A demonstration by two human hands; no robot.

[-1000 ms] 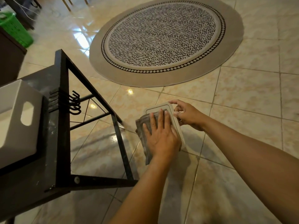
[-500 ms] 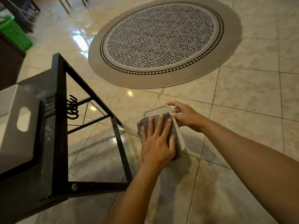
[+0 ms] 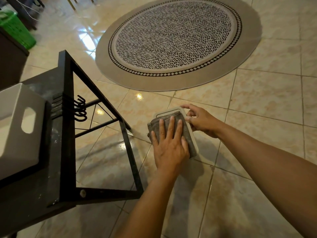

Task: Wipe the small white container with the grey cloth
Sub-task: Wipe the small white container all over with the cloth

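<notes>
The container (image 3: 181, 112) is held in the air above the tiled floor (image 3: 257, 103), its inside hidden. The left hand (image 3: 169, 145) presses the cloth (image 3: 186, 133) flat on it, fingers spread. The right hand (image 3: 201, 120) pinches its right edge. A white bin (image 3: 18, 127) sits on the black rack (image 3: 66, 134), contents unseen.

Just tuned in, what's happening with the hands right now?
A person is wiping a small white container held in the air above the tiled floor. The left hand lies flat, pressing a grey cloth against the container's broad face. The right hand pinches its far edge to steady it. Only the container's top and right rim show past the cloth.
</notes>
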